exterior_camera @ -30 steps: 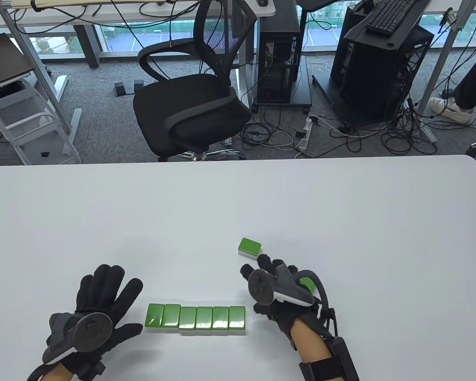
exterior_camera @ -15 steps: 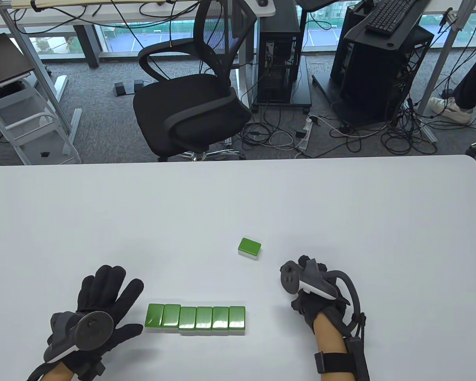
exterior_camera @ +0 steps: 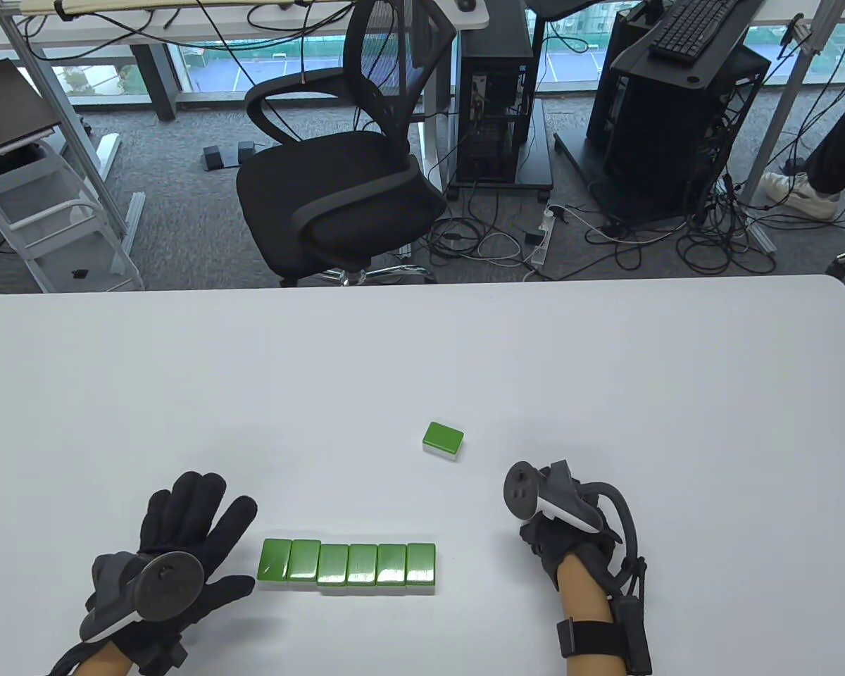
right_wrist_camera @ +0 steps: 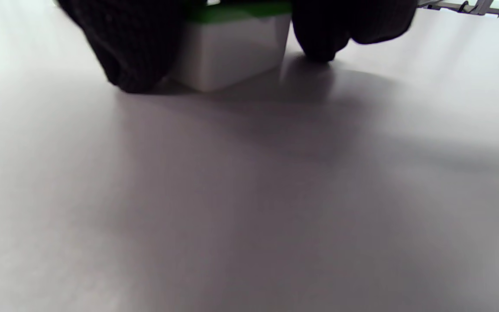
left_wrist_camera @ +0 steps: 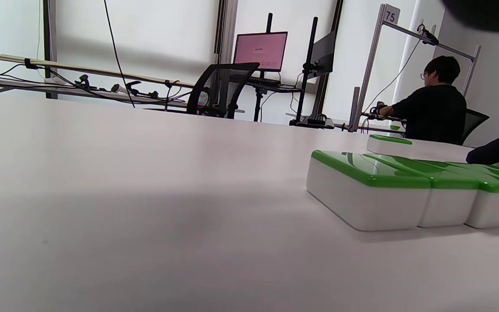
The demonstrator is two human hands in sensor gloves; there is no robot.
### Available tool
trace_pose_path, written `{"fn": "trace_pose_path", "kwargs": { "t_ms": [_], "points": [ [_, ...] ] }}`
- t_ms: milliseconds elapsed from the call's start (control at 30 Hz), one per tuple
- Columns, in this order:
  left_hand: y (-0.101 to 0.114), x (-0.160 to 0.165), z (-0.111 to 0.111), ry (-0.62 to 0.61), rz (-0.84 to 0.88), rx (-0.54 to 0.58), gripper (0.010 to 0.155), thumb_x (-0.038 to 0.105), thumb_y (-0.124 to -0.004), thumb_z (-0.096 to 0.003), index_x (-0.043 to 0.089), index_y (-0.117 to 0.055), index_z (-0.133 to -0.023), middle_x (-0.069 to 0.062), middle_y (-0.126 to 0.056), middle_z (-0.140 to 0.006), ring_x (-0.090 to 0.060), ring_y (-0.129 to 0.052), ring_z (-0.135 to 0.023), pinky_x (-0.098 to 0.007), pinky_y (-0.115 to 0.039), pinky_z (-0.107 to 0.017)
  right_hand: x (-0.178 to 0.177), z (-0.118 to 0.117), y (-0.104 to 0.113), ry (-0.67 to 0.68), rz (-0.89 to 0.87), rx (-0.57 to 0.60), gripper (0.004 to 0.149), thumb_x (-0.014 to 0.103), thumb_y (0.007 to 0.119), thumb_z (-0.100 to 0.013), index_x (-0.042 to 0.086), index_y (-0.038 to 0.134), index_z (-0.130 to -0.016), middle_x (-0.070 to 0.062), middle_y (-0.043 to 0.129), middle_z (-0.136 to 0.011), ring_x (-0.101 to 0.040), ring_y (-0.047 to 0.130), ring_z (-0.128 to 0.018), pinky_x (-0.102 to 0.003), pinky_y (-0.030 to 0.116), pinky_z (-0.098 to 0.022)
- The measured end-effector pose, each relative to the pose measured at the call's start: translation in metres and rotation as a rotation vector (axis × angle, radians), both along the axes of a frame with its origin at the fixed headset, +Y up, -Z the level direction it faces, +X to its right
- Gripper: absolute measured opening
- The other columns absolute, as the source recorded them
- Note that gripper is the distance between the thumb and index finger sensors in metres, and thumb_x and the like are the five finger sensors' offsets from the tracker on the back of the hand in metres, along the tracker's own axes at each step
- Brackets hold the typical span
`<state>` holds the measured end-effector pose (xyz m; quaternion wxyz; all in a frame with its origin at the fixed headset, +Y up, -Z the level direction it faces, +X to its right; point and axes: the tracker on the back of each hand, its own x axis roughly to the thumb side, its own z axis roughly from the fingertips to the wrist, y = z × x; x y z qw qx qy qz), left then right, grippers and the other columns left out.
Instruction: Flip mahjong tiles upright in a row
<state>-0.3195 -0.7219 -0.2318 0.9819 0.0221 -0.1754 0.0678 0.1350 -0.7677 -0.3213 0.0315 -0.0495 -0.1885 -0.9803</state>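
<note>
White table, viewed from above. Left hand: flat on the table, fingers spread, holding nothing, just left of the row. Right hand: curled, fingers gripping 1 green-and-white tile at the table surface, right of the row. Row of 6 tiles: near centre, green backs up, lying side by side. Single tile: lying flat, farther off, apart from the row.
</note>
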Motion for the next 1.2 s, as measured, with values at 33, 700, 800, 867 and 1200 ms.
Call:
{"fn": "trace_pose_path", "kwargs": {
  "t_ms": [33,700,800,867,1200],
  "points": [
    [0.0,0.0,0.0,0.0,0.0,0.001,0.091,0.072,-0.068,-0.0296,0.056,-0.014,-0.101,0.017,0.01,-0.113,-0.025,0.002,-0.115,-0.061,-0.011,-0.085,-0.002,0.001,0.001,0.013,0.008,0.019,0.068,0.034,0.077,-0.043,0.028,0.046,-0.104,-0.018,0.048,-0.111,-0.052,0.057,-0.092,-0.063,0.057,-0.069],
    [0.005,0.001,0.002,-0.007,0.001,0.031,0.091,0.072,-0.068,-0.0297,0.055,-0.014,-0.101,0.017,0.01,-0.112,-0.025,0.003,-0.115,-0.061,-0.011,-0.085,-0.108,0.061,0.015,0.518,-0.058,0.111,0.082,0.037,0.083,-0.039,0.031,0.034,-0.105,-0.012,0.059,-0.108,-0.046,0.065,-0.09,-0.061,0.061,-0.068],
    [0.004,0.002,0.002,-0.013,-0.002,0.032,0.091,0.072,-0.068,-0.0297,0.055,-0.014,-0.101,0.017,0.01,-0.113,-0.025,0.002,-0.115,-0.061,-0.011,-0.085,-0.107,0.061,0.013,0.502,-0.078,0.106,0.082,0.037,0.083,-0.039,0.031,0.033,-0.105,-0.012,0.058,-0.109,-0.047,0.065,-0.091,-0.061,0.061,-0.068],
    [0.004,0.002,0.003,-0.014,-0.005,0.031,0.091,0.072,-0.068,-0.0298,0.056,-0.014,-0.101,0.017,0.01,-0.113,-0.025,0.002,-0.115,-0.061,-0.011,-0.085,-0.106,0.061,0.011,0.502,-0.08,0.101,0.083,0.037,0.083,-0.039,0.031,0.032,-0.105,-0.012,0.058,-0.109,-0.047,0.065,-0.091,-0.061,0.061,-0.068],
    [0.003,0.002,0.003,-0.008,-0.011,0.014,0.091,0.072,-0.068,-0.0297,0.056,-0.014,-0.101,0.017,0.01,-0.113,-0.024,0.003,-0.115,-0.061,-0.011,-0.085,-0.106,0.062,0.003,0.514,-0.081,0.102,0.083,0.039,0.082,-0.039,0.031,0.031,-0.105,-0.012,0.057,-0.109,-0.047,0.064,-0.091,-0.061,0.06,-0.068]
  ]
}}
